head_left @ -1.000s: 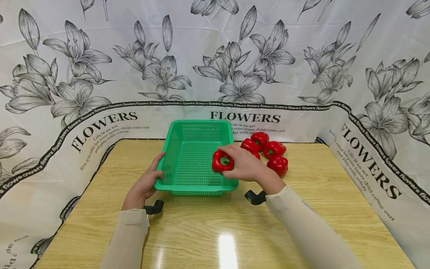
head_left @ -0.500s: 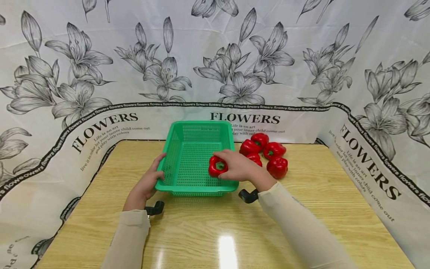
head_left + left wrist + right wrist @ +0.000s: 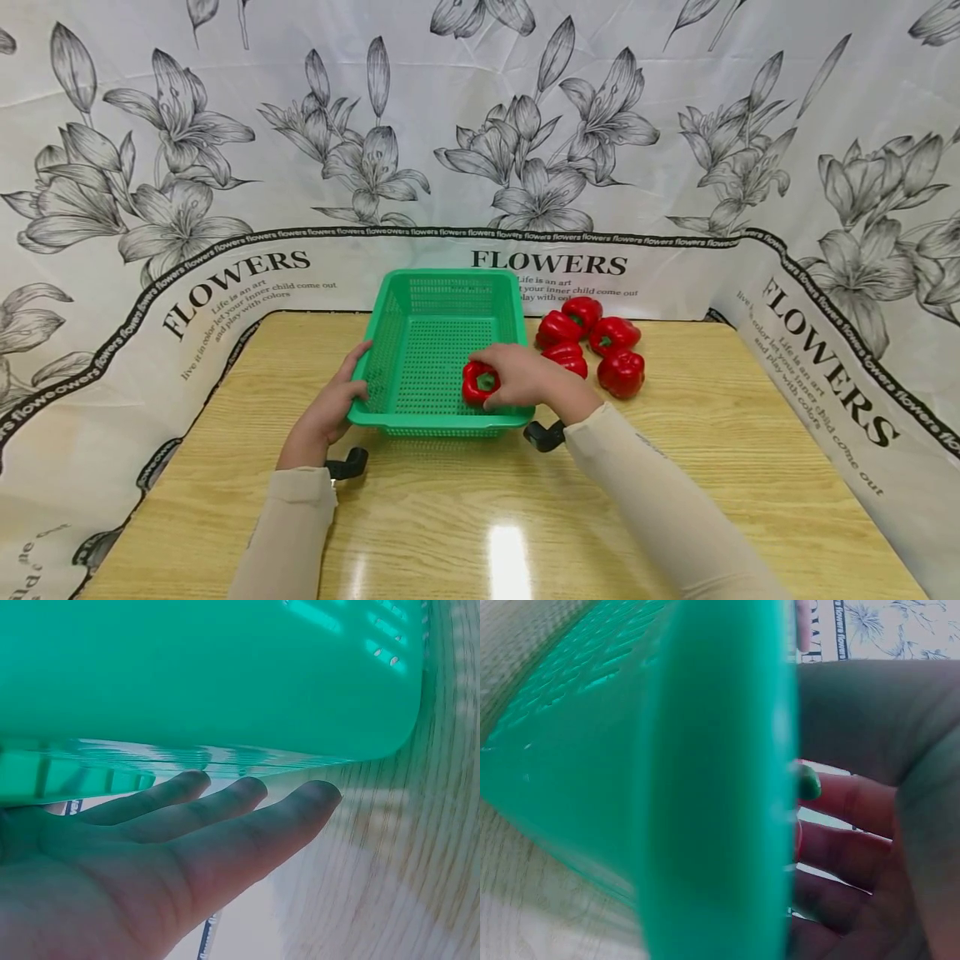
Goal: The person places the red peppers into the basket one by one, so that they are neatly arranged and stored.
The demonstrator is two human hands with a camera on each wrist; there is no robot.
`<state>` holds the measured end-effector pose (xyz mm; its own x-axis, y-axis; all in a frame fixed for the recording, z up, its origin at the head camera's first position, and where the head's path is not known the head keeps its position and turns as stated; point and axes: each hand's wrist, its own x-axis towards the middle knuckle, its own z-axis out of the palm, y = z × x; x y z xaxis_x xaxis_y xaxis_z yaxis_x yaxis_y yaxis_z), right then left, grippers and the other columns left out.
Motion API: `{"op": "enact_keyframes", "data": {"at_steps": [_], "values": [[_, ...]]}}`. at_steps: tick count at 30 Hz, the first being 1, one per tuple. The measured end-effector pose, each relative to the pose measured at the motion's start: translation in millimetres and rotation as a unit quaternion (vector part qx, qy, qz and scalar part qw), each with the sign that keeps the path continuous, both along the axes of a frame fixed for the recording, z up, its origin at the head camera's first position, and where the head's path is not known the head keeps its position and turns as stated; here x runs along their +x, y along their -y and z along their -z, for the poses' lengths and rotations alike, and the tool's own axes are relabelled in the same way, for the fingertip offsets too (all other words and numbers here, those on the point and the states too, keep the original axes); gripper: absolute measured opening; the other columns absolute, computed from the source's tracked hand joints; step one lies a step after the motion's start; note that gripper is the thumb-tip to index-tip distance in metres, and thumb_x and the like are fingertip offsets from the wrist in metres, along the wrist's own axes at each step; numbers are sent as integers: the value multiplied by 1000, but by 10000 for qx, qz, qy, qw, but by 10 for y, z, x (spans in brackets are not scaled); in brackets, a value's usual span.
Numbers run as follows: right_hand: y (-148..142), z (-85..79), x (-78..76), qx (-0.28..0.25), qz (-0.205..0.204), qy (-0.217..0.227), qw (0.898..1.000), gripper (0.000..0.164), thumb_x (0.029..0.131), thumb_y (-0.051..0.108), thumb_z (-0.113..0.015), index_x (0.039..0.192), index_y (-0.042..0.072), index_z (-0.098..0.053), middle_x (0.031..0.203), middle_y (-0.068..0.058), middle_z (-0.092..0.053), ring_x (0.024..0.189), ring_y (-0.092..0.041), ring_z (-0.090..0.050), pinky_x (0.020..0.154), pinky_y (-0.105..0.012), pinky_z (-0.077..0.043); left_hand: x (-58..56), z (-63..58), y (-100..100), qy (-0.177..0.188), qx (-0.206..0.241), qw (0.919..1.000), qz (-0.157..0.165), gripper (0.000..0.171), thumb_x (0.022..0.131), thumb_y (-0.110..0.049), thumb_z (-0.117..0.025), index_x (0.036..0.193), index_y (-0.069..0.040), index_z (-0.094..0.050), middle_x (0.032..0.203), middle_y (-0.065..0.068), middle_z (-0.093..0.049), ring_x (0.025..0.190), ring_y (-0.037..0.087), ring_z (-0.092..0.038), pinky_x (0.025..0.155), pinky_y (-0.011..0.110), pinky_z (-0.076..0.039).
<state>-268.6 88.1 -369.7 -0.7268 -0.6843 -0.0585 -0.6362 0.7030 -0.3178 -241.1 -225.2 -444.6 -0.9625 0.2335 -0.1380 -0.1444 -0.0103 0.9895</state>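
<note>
A white flower-printed curtain [image 3: 480, 83] backs the wood-grain tabletop [image 3: 420, 517]. The left hand [image 3: 322, 412] grips the left rim of a rectangular green plastic basket [image 3: 442, 422]; over the basket's near right part, a glossy red bell pepper [image 3: 471, 385] is clamped between thumb and fingers of the right hand [image 3: 532, 379], with five more red bell peppers [image 3: 621, 372] farther right.

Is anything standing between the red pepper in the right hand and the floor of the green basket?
Nothing visible. The right hand holds the red pepper over the bare floor of the green basket; the other peppers lie outside.
</note>
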Motion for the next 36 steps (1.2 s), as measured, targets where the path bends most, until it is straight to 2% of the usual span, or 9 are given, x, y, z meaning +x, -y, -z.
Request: {"op": "enact_keyframes", "data": {"at_steps": [9, 16, 26, 36], "values": [[40, 49, -58, 146, 56, 251, 9996, 73, 74, 22, -77, 140, 7, -51, 132, -5, -59, 116, -23, -54, 93, -38, -49, 11, -22, -14, 16, 5, 10000, -18, 94, 78, 7, -33, 155, -38, -4, 159, 19, -1, 128, 40, -28, 82, 37, -46], [64, 57, -89, 259, -79, 328, 9991, 69, 75, 20, -77, 138, 8, -53, 124, -3, -63, 108, -20, -57, 88, -36, -50, 12, -32, -22, 10, -74, 10000, -33, 94, 77, 7, -33, 155, -39, -5, 160, 17, 1, 129, 40, -26, 82, 37, -45], [84, 72, -76, 517, -41, 263, 9983, 66, 76, 23, -78, 135, 12, -54, 118, -1, -65, 103, -18, -57, 85, -35, -51, 10, -7, -9, 29, -40, 10000, -51, 95, 76, 6, -34, 155, -38, -5, 158, 20, -2, 124, 40, -31, 73, 33, -49], [112, 89, -63, 870, 48, 227, 9959, 67, 78, 26, -76, 139, 12, -52, 117, 0, -65, 102, -16, -57, 85, -33, -50, -1, 2, -5, -12, -47, 10000, -39, 95, 75, 6, -34, 156, -37, -6, 159, 18, 0, 126, 40, -28, 81, 37, -46]]}}
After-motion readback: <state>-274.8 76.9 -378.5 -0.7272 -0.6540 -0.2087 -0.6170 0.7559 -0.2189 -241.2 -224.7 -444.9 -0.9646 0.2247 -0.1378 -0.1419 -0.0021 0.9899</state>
